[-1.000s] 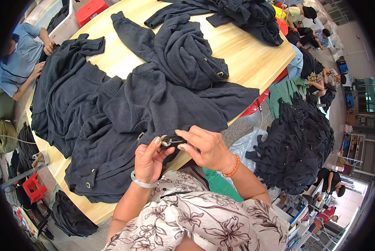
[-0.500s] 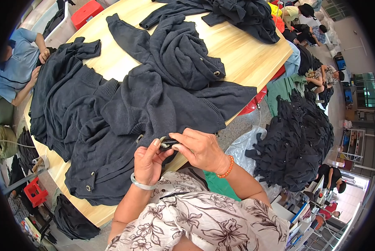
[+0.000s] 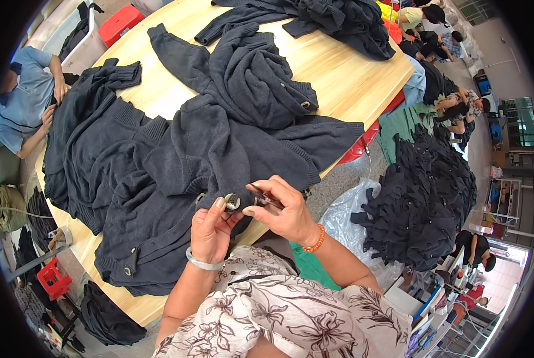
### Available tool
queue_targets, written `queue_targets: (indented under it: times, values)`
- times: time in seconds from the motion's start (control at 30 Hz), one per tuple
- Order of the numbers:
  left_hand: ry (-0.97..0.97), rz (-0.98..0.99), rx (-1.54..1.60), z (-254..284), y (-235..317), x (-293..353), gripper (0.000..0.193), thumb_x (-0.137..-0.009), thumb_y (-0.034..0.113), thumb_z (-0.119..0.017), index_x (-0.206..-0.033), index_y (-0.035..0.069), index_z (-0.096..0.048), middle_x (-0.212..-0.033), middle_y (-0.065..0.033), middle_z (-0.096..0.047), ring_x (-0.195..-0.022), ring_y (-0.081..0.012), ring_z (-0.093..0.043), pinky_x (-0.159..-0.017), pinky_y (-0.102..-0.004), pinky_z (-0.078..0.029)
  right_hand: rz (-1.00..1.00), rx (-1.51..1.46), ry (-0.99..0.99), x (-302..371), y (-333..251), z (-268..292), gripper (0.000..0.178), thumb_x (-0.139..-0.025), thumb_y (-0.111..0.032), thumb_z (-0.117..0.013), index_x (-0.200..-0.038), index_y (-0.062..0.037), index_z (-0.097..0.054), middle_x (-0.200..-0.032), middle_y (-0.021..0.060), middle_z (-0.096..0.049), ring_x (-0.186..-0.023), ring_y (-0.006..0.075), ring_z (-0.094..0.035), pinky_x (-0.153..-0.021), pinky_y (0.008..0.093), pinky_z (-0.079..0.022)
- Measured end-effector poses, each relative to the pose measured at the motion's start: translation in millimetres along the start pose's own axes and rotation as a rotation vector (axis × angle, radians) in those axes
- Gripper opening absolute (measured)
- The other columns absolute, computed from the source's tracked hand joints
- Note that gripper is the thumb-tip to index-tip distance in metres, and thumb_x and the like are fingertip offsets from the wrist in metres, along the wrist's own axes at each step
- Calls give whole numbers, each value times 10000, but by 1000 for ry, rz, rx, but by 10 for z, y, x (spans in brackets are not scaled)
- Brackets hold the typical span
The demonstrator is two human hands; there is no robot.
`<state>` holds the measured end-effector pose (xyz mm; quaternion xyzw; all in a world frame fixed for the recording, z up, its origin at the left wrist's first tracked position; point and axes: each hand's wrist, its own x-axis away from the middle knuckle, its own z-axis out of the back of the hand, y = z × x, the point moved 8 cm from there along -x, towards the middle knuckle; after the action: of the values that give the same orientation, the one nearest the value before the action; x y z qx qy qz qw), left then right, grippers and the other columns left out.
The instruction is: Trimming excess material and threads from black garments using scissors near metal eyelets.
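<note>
Close to the table's near edge, my left hand (image 3: 210, 235) pinches a round, pale-centred button (image 3: 232, 201) on dark knit cloth between thumb and fingers. Just to its right, my right hand (image 3: 288, 212) is closed around a small dark tool (image 3: 268, 199) that looks like thread snips; the fingers cover much of it. A narrow gap separates the tool from the button. In front of both hands spreads a dark charcoal knit cardigan (image 3: 219, 143) with ribbed cuffs and buttons, overlapping another dark cardigan (image 3: 118, 155) to the left.
The pale wooden table (image 3: 350, 83) bears more dark knitwear (image 3: 338, 24) at its far side. A person in blue (image 3: 28, 101) handles cloth at the left. On the right lies a big heap of dark garments (image 3: 419, 197) beside clear plastic (image 3: 344, 218). A red stool (image 3: 54, 279) stands lower left.
My right hand has drawn slightly right, away from the left thumb. The button's pale face now shows more plainly in my left hand, which stays nearly in place.
</note>
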<state>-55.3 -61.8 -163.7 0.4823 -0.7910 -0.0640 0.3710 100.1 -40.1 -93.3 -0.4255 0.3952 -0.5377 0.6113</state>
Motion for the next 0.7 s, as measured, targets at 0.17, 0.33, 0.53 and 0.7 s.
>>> queue_targets:
  times: [0.17, 0.33, 0.53, 0.7]
  values:
    - [-32, -8, 11, 78, -62, -32, 182, -950, 198, -622, -900, 39, -695, -917, -73, -700, -827, -151, -639, -836, -332, -494, 57, -72, -44, -7, -89, -199, 356, -794, 59, -682, -1145, -2, -669, -929, 55, -535, -761, 105, -564, -662, 218, -468]
    - [-41, 24, 69, 11, -39, 21, 183, -955, 206, -614, -919, 46, -695, -958, -67, -696, -905, -154, -625, -893, -349, -462, 31, -160, 6, -10, -74, -246, 318, -762, 63, -684, -1066, -30, -706, -898, 53, -549, -743, 129, -601, -637, 235, -489]
    - [-51, -32, -38, 42, 4, 62, 130, -953, 171, -607, -976, 71, -686, -950, -34, -697, -874, -138, -639, -868, -362, -493, 199, 55, 94, 12, -226, -211, 360, -659, 120, -663, -981, -30, -722, -837, 62, -605, -648, 140, -617, -561, 246, -497]
    - [-96, -60, -25, 90, 37, 98, 149, -931, 143, -641, -963, 7, -694, -963, -88, -711, -868, -155, -665, -833, -301, -503, 366, 202, 154, 73, -378, -213, 378, -577, 98, -665, -925, -44, -710, -812, 56, -617, -591, 170, -631, -509, 282, -503]
